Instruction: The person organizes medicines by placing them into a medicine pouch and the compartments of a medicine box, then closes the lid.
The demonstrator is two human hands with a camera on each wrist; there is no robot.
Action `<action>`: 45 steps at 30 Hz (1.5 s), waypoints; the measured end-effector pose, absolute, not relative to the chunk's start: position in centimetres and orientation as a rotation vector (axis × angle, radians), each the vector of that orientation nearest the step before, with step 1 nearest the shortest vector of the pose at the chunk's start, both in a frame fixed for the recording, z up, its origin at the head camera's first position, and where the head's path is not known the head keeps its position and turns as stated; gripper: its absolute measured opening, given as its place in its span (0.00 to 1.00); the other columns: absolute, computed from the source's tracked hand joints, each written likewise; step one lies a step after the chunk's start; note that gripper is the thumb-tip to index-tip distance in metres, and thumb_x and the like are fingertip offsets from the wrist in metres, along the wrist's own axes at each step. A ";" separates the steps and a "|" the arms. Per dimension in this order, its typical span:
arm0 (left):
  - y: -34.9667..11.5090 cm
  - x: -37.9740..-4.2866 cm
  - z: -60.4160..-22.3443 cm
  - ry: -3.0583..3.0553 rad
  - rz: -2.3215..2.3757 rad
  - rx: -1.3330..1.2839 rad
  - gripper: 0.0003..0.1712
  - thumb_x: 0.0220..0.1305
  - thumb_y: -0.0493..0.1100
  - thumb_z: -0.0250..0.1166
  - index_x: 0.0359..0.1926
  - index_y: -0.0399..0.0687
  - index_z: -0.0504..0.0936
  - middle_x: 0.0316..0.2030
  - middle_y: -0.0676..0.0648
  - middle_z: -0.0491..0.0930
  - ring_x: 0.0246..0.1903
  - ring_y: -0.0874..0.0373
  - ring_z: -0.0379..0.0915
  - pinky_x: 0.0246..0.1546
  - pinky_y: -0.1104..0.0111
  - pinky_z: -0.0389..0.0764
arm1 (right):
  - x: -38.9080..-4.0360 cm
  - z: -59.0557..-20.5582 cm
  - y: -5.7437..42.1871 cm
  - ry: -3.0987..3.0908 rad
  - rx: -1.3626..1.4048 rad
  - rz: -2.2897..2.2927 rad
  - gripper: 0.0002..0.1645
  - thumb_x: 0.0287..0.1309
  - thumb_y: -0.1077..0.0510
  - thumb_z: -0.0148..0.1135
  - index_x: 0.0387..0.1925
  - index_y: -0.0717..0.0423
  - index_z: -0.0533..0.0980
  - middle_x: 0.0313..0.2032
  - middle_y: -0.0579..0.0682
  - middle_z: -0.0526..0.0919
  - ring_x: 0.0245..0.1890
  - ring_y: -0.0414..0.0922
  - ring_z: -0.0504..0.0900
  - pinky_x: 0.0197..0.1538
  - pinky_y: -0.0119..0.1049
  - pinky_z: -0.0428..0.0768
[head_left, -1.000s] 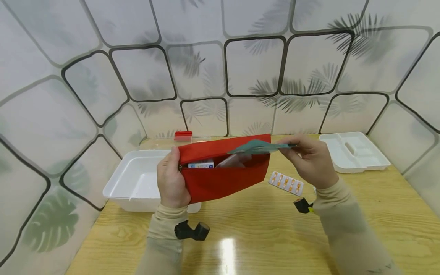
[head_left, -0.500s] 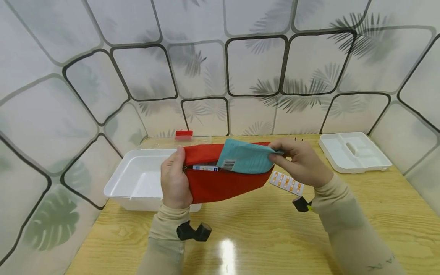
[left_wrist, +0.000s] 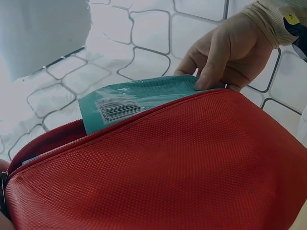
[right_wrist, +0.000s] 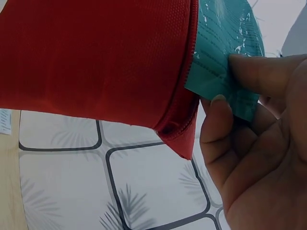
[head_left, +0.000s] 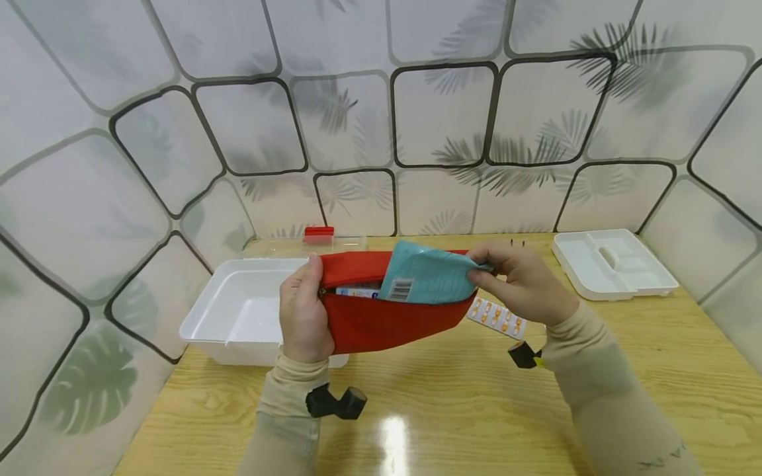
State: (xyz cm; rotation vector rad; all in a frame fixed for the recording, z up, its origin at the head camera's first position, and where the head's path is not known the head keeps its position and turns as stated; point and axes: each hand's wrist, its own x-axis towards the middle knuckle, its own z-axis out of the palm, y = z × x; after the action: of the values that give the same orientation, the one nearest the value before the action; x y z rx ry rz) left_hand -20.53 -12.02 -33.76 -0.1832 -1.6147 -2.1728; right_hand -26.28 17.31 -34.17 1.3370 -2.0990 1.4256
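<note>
My left hand (head_left: 305, 317) grips the left end of a red zippered pouch (head_left: 393, 327), whose mouth gapes upward above the table. A teal packet (head_left: 434, 274) with a barcode stands partly inside that mouth. Thumb and fingers of my right hand (head_left: 524, 277) pinch the packet's right end, as the right wrist view also shows on the teal packet (right_wrist: 220, 57). Left of the packet, a small white and blue box (head_left: 356, 291) shows inside the pouch. In the left wrist view the packet's lower edge is hidden behind the red pouch (left_wrist: 163, 163).
A white plastic bin (head_left: 238, 304) stands behind my left hand. Behind it lies a clear lid with a red clip (head_left: 319, 231). A blister pack of orange and white capsules (head_left: 497, 318) lies on the wooden table (head_left: 464, 410). A white divided tray (head_left: 637, 271) sits at the back right.
The teal packet has turned from nearly edge-on to showing its barcode face, and its lower edge has dropped into the pouch's mouth. Both hands keep their holds; the pouch has shifted slightly right.
</note>
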 end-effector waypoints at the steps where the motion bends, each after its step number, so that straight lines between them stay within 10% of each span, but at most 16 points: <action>1: -12.0 -20.5 -33.8 -1.617 -2.172 -0.183 0.25 0.74 0.51 0.48 0.35 0.36 0.82 0.28 0.44 0.81 0.32 0.49 0.76 0.35 0.59 0.76 | -26.2 -34.2 17.2 -2.111 1.340 1.425 0.19 0.50 0.81 0.62 0.38 0.58 0.78 0.31 0.50 0.81 0.28 0.42 0.78 0.33 0.29 0.78; 35: -12.1 -20.4 -33.9 -1.704 -2.163 -0.191 0.27 0.73 0.54 0.50 0.36 0.34 0.82 0.28 0.44 0.82 0.32 0.47 0.77 0.33 0.60 0.76 | -26.1 -34.7 16.2 -2.261 1.594 1.598 0.17 0.60 0.76 0.55 0.46 0.56 0.75 0.41 0.51 0.82 0.40 0.46 0.80 0.40 0.35 0.80; 45: -12.0 -20.3 -33.8 -1.719 -2.144 -0.191 0.26 0.74 0.50 0.48 0.37 0.32 0.82 0.28 0.44 0.82 0.31 0.48 0.77 0.32 0.60 0.76 | -24.8 -34.3 15.1 -2.366 1.532 1.157 0.11 0.58 0.67 0.64 0.38 0.48 0.78 0.29 0.38 0.79 0.23 0.35 0.71 0.25 0.29 0.72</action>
State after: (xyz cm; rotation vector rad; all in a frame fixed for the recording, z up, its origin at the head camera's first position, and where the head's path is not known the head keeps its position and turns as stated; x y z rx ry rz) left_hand -20.35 -11.98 -33.82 -0.1913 -1.7187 -2.1441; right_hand -24.83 15.12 -34.33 1.5320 -2.3660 1.1567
